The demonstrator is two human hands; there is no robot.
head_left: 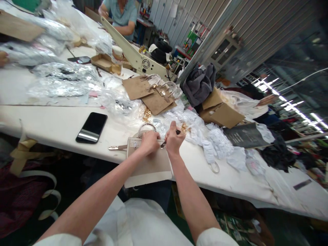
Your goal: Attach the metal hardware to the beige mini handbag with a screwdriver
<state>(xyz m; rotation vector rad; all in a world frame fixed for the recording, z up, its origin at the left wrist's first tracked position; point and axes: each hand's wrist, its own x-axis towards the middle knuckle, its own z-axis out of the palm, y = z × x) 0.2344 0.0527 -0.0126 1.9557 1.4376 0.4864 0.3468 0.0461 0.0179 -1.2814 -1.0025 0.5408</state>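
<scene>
A small beige handbag lies at the near edge of the white table, its handle wrapped in clear plastic. My left hand is closed on the bag's top edge by the handle. My right hand is closed around a dark-handled tool whose metal tip points at the bag's top right corner. A beige strap with a metal end sticks out to the left of the bag.
A black phone lies left of the bag. Crumpled plastic bags, gold fittings, brown handbags, cardboard boxes and a grey cloth crowd the table beyond. Another person sits at the far end behind a cream machine.
</scene>
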